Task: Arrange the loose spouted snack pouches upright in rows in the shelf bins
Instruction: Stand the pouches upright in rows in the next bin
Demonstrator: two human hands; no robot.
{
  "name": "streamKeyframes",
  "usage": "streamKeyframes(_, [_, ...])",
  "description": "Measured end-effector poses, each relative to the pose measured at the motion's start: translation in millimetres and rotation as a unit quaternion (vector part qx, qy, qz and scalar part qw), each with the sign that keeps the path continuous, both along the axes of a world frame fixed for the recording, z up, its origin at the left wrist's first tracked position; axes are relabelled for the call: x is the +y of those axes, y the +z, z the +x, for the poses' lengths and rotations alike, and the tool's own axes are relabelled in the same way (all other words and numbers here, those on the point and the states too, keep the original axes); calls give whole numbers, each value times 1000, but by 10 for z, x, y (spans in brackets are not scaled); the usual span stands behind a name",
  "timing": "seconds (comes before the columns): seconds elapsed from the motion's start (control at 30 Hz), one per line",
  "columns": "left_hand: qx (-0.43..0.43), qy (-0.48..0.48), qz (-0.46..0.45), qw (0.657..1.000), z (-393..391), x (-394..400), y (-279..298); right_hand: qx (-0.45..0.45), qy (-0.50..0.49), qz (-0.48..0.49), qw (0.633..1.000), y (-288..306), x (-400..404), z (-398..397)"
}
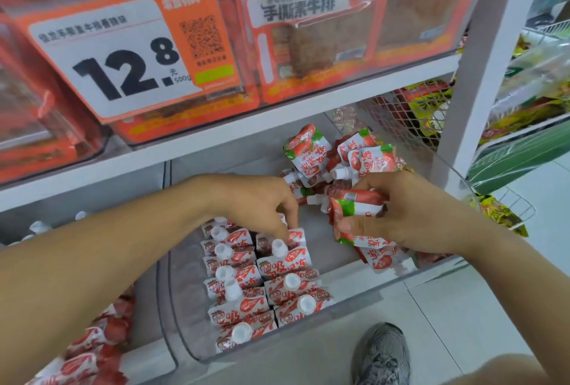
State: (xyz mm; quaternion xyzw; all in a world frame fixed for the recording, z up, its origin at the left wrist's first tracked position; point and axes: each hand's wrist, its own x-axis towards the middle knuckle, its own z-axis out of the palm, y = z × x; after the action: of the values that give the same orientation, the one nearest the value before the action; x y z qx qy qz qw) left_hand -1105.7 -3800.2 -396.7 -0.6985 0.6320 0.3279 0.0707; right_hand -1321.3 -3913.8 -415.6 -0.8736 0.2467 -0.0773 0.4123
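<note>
the right hand grips a pouch, fingers curled round it. at its nine o'clock the left hand pinches the rearmost pouch of two upright rows in the bin. loose pouches lie heaped at twelve o'clock.

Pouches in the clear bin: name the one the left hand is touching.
The upright pouch at the far end of the right-hand row, under the left hand. The right hand grips a loose pouch.
</note>
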Motion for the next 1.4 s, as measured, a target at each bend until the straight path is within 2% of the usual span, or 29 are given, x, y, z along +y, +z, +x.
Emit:
streamKeyframes(0.13, [77, 71, 42, 994, -59, 38, 44, 6, 18, 49, 999, 18, -17, -2])
streamKeyframes(0.2, [98, 109, 50, 988, -53, 61, 52, -1, 13, 24, 1000, 42, -8, 18])
streamKeyframes(0.33, [126, 142, 32, 981, -48, 142, 40, -70, -8, -38, 997, 105, 56, 147])
streamKeyframes(0.4, [65, 113, -14, 991, -7, 251, 71, -93, -21, -71, 993, 91, 80, 280])
streamKeyframes(0.47, [-59, 77, -124, 987, 21, 488, 121, -100, -48, -94, 989, 52, 81, 447])
streamKeyframes(0.5, [-99, 76, -199, 972, 1, 646, 137, -97, -54, -109, 988, 33, 81, 537])
streamKeyframes(0.6, [-145, 126, -393, 899, -170, 1165, 99, -82, -21, -191, 978, -40, 112, 817])
streamKeyframes(0.67, [-141, 217, -446, 857, -300, 1484, 8, -34, 23, -257, 965, -82, 183, 999])
streamKeyframes(0.77, [-86, 324, -458, 823, -463, 1786, -171, 71, 102, -308, 943, -168, 230, 1184])
streamKeyframes(0.9, [53, 424, -445, 787, -532, 1935, -391, 126, 178, -208, 954, -212, 123, 1267])
streamKeyframes(1.03, [95, 438, -445, 775, -514, 1949, -472, 107, 183, -75, 974, -264, 55, 1302])
streamKeyframes(1.27, [120, 438, -440, 775, -536, 1966, -449, 189, 248, -55, 949, -156, 49, 1359])
streamKeyframes(1.4, [108, 426, -444, 781, -540, 1963, -451, 207, 252, -47, 944, -115, 116, 1389])
